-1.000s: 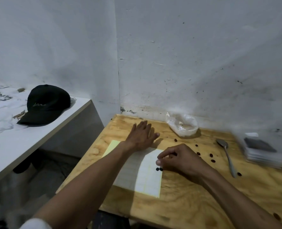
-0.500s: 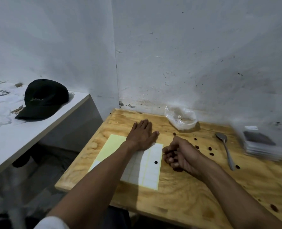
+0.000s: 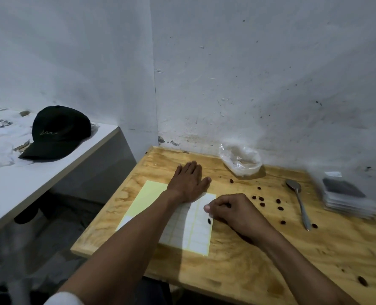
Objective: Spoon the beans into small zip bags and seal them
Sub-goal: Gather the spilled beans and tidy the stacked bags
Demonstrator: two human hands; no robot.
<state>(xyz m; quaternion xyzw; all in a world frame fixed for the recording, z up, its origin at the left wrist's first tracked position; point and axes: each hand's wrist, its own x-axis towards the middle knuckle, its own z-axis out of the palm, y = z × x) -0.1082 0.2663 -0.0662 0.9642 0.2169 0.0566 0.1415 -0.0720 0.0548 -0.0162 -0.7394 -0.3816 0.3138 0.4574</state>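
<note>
Our left hand (image 3: 188, 183) lies flat, its grip wide, pinning the glossy label sheet (image 3: 182, 225). Our right hand (image 3: 233, 211) curls its grip narrow at the sheet's edge; whether it pinches anything, we cannot tell. Small, smooth, dark beans (image 3: 268, 201) lie loose on the grainy plywood worktop (image 3: 292, 260) at three o'clock of that hand, and a careless sweep could roll them off. The metal spoon (image 3: 299, 203) and stacked zip bags (image 3: 347, 199) wait beyond.

Dim, cool light; soft shadows; wide-angle edge distortion, right side blurred.
</note>
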